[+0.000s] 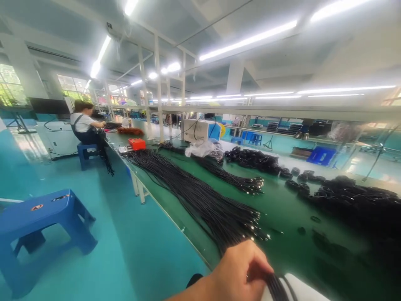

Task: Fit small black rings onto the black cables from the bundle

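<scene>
My left hand (239,274) is at the bottom centre of the view, closed around a bundle of thin black cables (275,288) at the near edge of the green table (282,209). The same kind of cable lies in a long sheaf (194,192) stretching away across the table, its metal-tipped ends (255,225) just beyond my knuckles. My right hand is out of view. Something white (305,290) lies under the held cables at the frame's bottom edge.
A second cable sheaf (232,177), coiled black cables (253,159) and a dark heap (351,196) cover the table's right. Farther back are a plastic bag (202,148), a white machine (196,129) and an orange box (137,143). A seated person (84,125) works far left. Blue stool (37,230) on the teal floor.
</scene>
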Demonstrator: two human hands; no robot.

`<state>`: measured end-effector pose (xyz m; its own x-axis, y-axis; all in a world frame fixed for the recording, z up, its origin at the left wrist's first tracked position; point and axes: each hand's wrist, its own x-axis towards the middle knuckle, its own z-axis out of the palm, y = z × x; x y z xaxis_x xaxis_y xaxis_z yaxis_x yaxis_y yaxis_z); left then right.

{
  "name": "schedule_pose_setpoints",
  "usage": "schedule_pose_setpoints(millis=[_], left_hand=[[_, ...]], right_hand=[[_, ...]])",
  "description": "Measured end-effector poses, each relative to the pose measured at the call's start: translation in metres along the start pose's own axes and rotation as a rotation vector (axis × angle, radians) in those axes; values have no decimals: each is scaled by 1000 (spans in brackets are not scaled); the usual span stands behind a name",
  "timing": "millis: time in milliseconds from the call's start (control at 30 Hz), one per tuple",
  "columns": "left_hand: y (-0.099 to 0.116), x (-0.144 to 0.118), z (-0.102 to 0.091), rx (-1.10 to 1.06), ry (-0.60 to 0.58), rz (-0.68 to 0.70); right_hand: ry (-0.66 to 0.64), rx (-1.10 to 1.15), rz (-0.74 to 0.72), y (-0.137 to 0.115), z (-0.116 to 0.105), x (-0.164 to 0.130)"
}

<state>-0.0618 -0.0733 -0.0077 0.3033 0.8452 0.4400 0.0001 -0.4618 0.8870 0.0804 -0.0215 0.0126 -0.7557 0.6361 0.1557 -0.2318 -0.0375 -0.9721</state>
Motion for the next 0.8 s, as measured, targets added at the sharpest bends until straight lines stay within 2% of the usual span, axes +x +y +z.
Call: schedule_pose_setpoints(millis=[133, 267, 333, 400, 500, 567, 633, 800], left_hand=[[5, -3, 2, 42, 5, 77], [18, -6, 11, 84, 142, 307], [25, -6, 13, 140, 175, 361], [30, -3, 11, 197, 101, 324], [38, 4, 5, 255, -150, 283], [41, 10, 2, 271, -257, 329], [41, 16, 1, 288, -255, 394], [34, 26, 4, 313, -211, 521]], right_hand=[[-45, -6, 28, -12, 12, -2], [-25, -10, 123, -35, 35, -35], [-8, -13, 177, -45, 45, -50], [-16, 15, 221, -51, 51, -58], [-35, 60, 249, -50, 47, -62], [0, 38, 241, -47, 43, -62], [52, 7, 219, -46, 41, -60], [41, -51, 178, -54, 53, -62]])
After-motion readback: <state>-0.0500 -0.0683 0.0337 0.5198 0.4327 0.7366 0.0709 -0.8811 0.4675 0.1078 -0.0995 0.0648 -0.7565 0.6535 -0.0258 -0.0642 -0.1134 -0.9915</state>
